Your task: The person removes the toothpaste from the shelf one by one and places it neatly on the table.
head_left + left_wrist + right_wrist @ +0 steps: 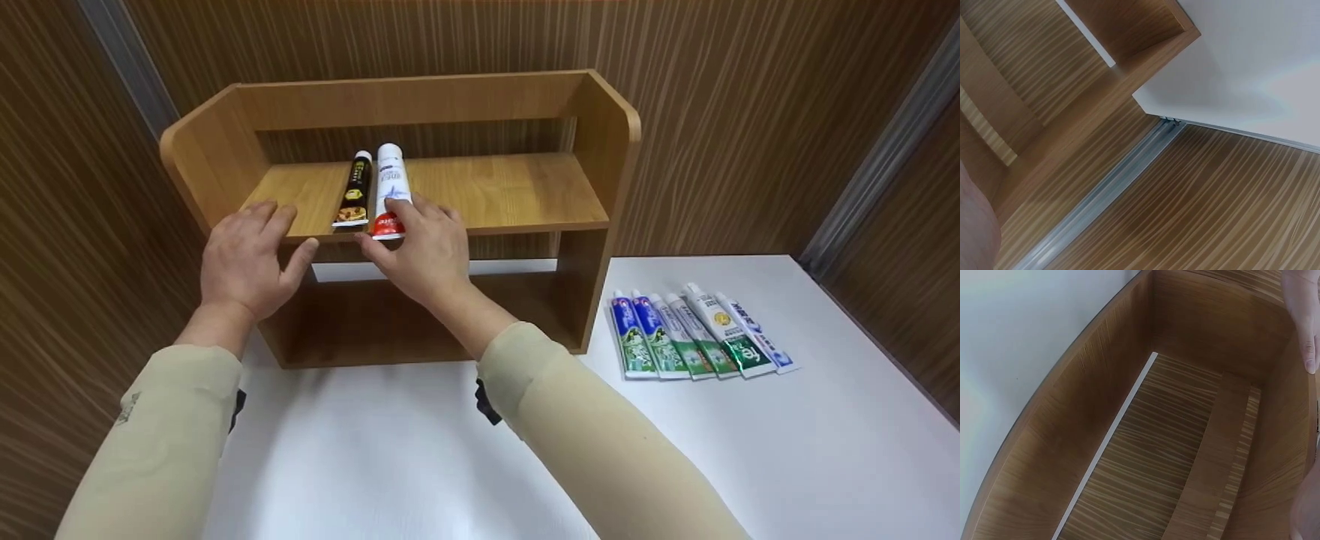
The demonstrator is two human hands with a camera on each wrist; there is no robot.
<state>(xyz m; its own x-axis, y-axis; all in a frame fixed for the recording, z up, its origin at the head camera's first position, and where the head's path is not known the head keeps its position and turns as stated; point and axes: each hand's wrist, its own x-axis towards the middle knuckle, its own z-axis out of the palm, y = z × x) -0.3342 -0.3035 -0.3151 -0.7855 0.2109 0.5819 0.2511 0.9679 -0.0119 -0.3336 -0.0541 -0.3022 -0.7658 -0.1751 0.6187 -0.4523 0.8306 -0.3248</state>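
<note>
My right hand (pixel 427 244) is at a white toothpaste tube (pixel 391 176) with a red end, lying on the upper board of a small wooden shelf (pixel 510 191). Its index finger lies over the tube, the thumb at the crimped end by the board's front edge. Just left of that tube lies a black toothpaste tube (pixel 355 187) with a white cap, roughly parallel to it. My left hand (pixel 247 255) is at the left front edge of the same board, thumb spread and nothing held. Only part of it shows in the left wrist view.
Several toothpaste tubes (pixel 697 334), blue, green and white, lie side by side on the white table (pixel 420 450) right of the shelf. The lower compartment (pixel 1123 439) shows an open back. Wood-patterned walls (pixel 750 112) stand behind and at both sides.
</note>
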